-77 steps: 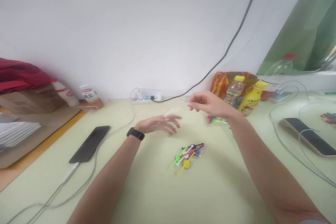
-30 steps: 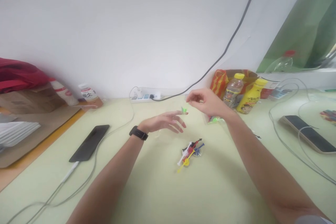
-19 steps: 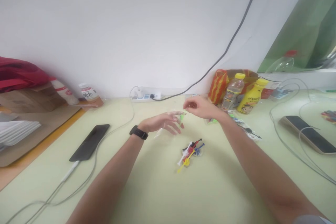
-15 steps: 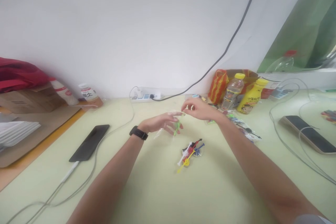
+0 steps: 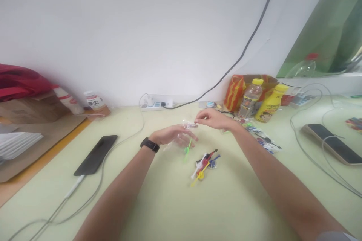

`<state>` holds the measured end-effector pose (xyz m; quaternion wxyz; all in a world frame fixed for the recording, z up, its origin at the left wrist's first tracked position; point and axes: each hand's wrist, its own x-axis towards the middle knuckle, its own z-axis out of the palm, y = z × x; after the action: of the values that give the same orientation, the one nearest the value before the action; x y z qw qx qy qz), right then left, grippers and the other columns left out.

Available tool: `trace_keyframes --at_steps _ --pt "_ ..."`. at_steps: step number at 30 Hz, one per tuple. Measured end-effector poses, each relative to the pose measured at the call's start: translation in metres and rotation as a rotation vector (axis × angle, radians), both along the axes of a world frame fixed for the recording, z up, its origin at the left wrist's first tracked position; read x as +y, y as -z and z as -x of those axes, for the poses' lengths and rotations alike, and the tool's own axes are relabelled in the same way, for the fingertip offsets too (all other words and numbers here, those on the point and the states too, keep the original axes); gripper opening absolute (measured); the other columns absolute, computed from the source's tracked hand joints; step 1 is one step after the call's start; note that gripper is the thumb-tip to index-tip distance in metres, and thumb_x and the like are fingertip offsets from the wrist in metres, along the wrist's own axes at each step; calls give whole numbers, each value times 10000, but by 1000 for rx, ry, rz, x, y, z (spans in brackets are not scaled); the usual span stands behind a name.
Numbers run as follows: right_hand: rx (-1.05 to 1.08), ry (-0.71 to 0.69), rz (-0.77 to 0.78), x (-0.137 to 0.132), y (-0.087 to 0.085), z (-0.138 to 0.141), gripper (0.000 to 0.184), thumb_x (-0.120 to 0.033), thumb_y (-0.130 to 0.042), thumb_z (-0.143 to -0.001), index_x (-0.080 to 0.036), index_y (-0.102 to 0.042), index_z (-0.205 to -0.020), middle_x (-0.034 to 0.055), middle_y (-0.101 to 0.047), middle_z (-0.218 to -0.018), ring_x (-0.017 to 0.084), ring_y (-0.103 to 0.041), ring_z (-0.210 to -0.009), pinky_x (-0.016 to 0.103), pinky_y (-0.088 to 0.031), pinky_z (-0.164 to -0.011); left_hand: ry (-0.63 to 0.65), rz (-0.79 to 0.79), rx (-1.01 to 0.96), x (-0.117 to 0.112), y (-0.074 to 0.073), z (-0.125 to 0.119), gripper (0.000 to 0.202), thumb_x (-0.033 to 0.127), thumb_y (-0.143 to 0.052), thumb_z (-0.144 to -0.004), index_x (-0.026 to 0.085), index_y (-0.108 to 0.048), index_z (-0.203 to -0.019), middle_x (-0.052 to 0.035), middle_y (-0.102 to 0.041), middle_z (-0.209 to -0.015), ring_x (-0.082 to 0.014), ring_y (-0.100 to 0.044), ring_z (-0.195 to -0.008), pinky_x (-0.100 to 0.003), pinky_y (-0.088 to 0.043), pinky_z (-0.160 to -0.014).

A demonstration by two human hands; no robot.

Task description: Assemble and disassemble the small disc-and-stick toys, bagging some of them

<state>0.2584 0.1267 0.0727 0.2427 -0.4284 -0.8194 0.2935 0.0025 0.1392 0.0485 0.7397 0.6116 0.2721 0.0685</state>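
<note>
My left hand [image 5: 173, 134], a black band [image 5: 148, 144] on its wrist, hovers over the pale green table [image 5: 158, 203] and holds a small clear plastic bag [image 5: 175, 144] by its top edge. A thin green plastic piece [image 5: 186, 147] hangs in the bag below the fingers. My right hand [image 5: 212, 118] meets the left fingertips, thumb and forefinger pinched at the bag's mouth. Just in front of both hands, a small pile of coloured plastic pieces [image 5: 204, 163] in red, white, yellow, blue and black lies on the table.
A black phone [image 5: 96, 155] on a white cable lies to the left, and a second phone [image 5: 332, 145] with cables to the right. A power strip [image 5: 157, 102], two yellow-capped bottles [image 5: 270, 103], an orange bag [image 5: 235, 89] and filled clear packets [image 5: 261, 139] line the back.
A green piece left the pile and passed from my right fingers into the clear bag in my left hand. My right hand moved left to meet the left fingertips.
</note>
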Motion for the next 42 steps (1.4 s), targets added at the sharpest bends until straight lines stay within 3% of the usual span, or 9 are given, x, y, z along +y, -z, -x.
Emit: trace_keyframes --at_steps 5,9,14,16,20,23,29,37,42 --pt "86 88 -62 12 15 -4 201 -321 -634 -921 -188 -780 -953 84 -760 -1078 224 -673 -972 327 -519 -848 0 90 -27 5 13 4 755 377 -758 -869 240 -454 -1546 -201 -651 -1391 -352 -709 -1153 -489 -514 -1000" --pt "140 204 -141 20 25 -8 175 -280 -638 -909 -193 -755 -1005 99 -716 -1156 214 -666 -997 327 -536 -832 -23 107 -44 6 17 4 763 265 -786 -845 216 -460 -1534 -212 -633 -1417 -339 -708 -1167 -525 -486 -1063" --pt "63 245 -295 3 3 -4 94 -198 -632 -880 -176 -720 -904 88 -703 -1042 200 -632 -936 299 -499 -773 -135 138 -61 11 24 6 739 261 -770 -863 197 -457 -1529 -219 -662 -1375 -343 -699 -1184 -543 -503 -1058" --pt "8 72 -220 -12 -11 6 87 -186 -635 -880 -178 -721 -887 53 -725 -930 173 -623 -827 276 -476 -722 -151 149 -96 13 28 7 718 259 -759 -872 192 -465 -1524 -215 -674 -1356 -342 -709 -1162 -545 -511 -1051" --pt "-211 -519 155 -39 -16 34 99 -205 -693 -863 -174 -758 -932 23 -749 -922 145 -646 -801 233 -468 -706 -188 175 -159 17 34 12 657 267 -707 -914 180 -475 -1523 -197 -688 -1334 -328 -728 -1111 -504 -552 -997" --pt "-466 -640 317 -47 -2 53 179 -258 -782 -800 -181 -773 -962 -6 -725 -861 124 -624 -716 217 -424 -613 -170 243 -183 18 36 15 649 318 -648 -955 173 -441 -1552 -207 -688 -1323 -350 -694 -1180 -498 -562 -969" --pt "-628 -663 429 -47 11 63 105 -242 -803 -769 -164 -749 -814 -25 -685 -751 118 -597 -669 221 -388 -559 -130 346 -196 17 34 16 636 413 -582 -983 128 -463 -1539 -231 -716 -1254 -375 -683 -1191 -539 -546 -985" --pt "-264 -481 339 -39 -17 36 47 -175 -639 -817 -162 -642 -862 -25 -660 -721 109 -581 -637 205 -410 -557 -186 335 -173 16 30 19 555 346 -589 -982 117 -534 -1485 -197 -762 -1153 -352 -751 -1016 -507 -587 -908" --pt "-127 -410 377 -34 -31 11 47 -204 -645 -819 -174 -611 -811 -14 -659 -697 118 -594 -640 207 -435 -567 -143 322 -165 18 31 21 651 414 -592 -968 160 -459 -1553 -212 -728 -1246 -394 -728 -1099 -526 -563 -936"
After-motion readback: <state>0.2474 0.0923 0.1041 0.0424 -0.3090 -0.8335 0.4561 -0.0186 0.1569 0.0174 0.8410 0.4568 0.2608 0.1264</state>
